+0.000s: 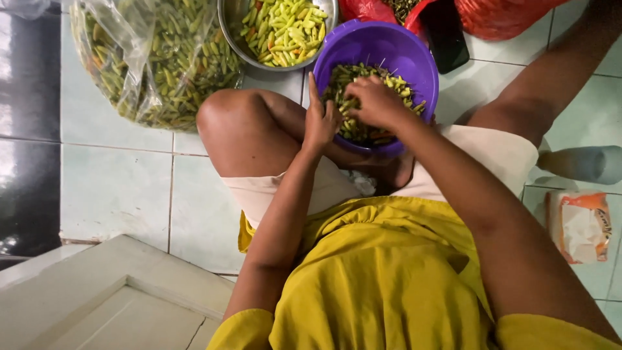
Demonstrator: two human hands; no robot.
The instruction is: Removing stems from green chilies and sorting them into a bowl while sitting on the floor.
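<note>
In the round purple plastic bowl (pixel 389 48) on the tiled floor between the person's legs, the right hand (pixel 376 102) digs curled fingers into green chilli peppers (pixel 350 129) while the left hand (pixel 321 120), fingers pressed together, rests against its near rim.

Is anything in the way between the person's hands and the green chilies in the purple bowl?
Nothing visible. The right hand is already down in the purple bowl, resting on the green chilies. The left hand sits at the bowl's near rim, beside the chilies, with no object between.
</note>
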